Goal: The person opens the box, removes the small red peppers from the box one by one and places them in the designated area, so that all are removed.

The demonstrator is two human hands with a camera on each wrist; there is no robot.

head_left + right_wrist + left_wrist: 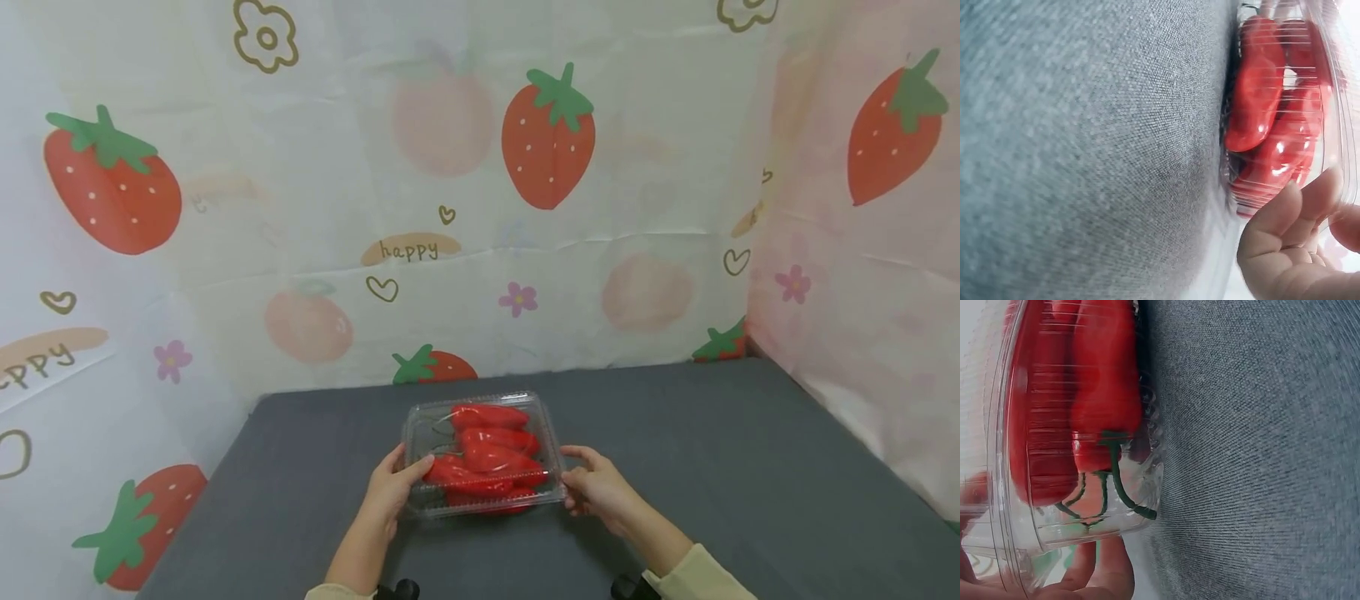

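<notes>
A clear plastic clamshell box (422, 415) with its lid down holds several red peppers (491, 457) with green stems. My left hand (387, 492) grips the box's left end, thumb over the lid's edge. At the right end, my right hand (600, 492) pinches the rim near the front corner. In the left wrist view, fingers (1110, 569) show behind the box's end wall, close to the stems (1124, 484). The right wrist view has curled fingers (1279, 215) against the box's end, below the glossy peppers (1260, 81). Whether the box's base touches the table is unclear.
A dark grey cloth-covered table (315, 467) lies under the box. Behind it hangs a pale curtain (330, 200) printed with strawberries, flowers and hearts, and similar fabric (847, 350) closes off the right side. Dark wrist-camera parts (405, 589) show at the bottom edge.
</notes>
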